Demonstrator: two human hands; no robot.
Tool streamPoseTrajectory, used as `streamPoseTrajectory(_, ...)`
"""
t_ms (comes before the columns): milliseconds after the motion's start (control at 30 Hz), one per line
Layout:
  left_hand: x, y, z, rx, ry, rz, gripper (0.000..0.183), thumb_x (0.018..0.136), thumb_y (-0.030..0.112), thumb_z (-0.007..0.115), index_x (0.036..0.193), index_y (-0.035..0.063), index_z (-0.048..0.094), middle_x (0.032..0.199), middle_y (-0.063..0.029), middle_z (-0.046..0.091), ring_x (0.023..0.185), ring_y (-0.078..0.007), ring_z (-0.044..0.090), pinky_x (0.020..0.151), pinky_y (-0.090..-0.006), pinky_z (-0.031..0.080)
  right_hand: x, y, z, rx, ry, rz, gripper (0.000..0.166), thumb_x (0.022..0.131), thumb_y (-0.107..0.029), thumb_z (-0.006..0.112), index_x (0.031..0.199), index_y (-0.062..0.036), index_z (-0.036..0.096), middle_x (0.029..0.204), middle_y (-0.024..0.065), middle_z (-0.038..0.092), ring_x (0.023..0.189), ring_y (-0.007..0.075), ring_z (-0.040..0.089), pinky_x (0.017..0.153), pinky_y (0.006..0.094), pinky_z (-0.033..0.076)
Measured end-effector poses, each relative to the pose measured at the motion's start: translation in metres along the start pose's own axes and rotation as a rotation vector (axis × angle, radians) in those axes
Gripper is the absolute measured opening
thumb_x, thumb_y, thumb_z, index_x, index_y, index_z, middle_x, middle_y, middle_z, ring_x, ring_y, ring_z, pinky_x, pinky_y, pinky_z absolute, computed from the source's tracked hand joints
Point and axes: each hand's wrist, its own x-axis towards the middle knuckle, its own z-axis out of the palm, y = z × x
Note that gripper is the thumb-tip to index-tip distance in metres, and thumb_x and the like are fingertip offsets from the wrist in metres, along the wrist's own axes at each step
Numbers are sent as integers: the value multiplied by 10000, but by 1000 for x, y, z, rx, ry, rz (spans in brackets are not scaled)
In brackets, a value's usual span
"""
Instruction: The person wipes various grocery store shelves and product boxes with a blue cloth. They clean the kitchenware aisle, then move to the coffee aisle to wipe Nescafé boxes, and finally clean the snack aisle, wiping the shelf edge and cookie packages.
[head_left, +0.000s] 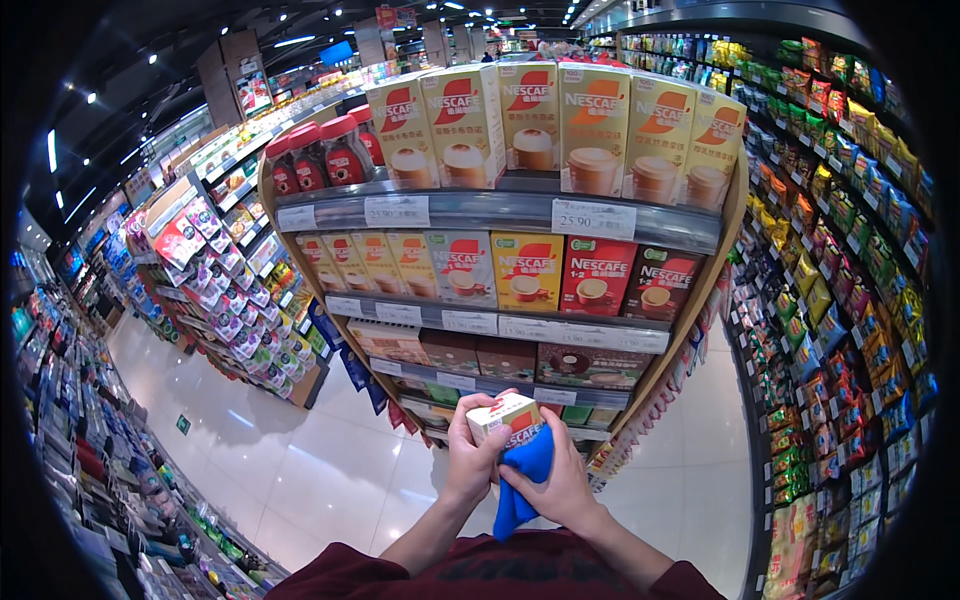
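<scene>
Low in front of my body, my left hand (472, 450) grips a small Nescafé coffee box (504, 417) by its left side, thumb across the front. A blue cloth (529, 457) is bunched in my right hand (562, 476) and lies against the box's front, with its tail hanging down. Fingers of my right hand reach the box's right edge. Beyond my hands stands a shelf unit with larger Nescafé boxes (594, 127) on top, red-lidded coffee jars (345, 154) at its left end, and smaller boxes (526, 270) on the tier below. Part of the held box is hidden by the cloth.
Price-tag rails (480, 217) edge the shelves. Tall racks of snack bags (825, 300) run along the right. A display of hanging packets (225, 300) stands left of the unit, and shelves of goods (90, 450) line the far left. Shiny tiled floor (322, 480) lies between them.
</scene>
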Motion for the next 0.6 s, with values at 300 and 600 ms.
streamPoseTrajectory(300, -4, 4, 9, 22, 49, -42, 404, 820, 34, 710, 1127, 67, 449, 1324, -200, 526, 1133, -223, 566, 961, -340, 487, 18, -12, -6, -193, 24, -187, 1098, 694, -552, 783, 1433, 49, 239, 1368, 273, 406, 1209, 420, 499, 974, 465, 447)
streamPoseTrajectory(600, -5, 21, 14, 95, 32, 215, 436, 787, 35, 709, 1130, 72, 443, 1367, -245, 469, 1165, -251, 544, 993, -350, 462, 19, -2, -7, 254, -178, -14, 1129, 653, -411, 871, 1466, -13, 196, 1278, 231, 523, 1145, 368, 572, 946, 427, 465)
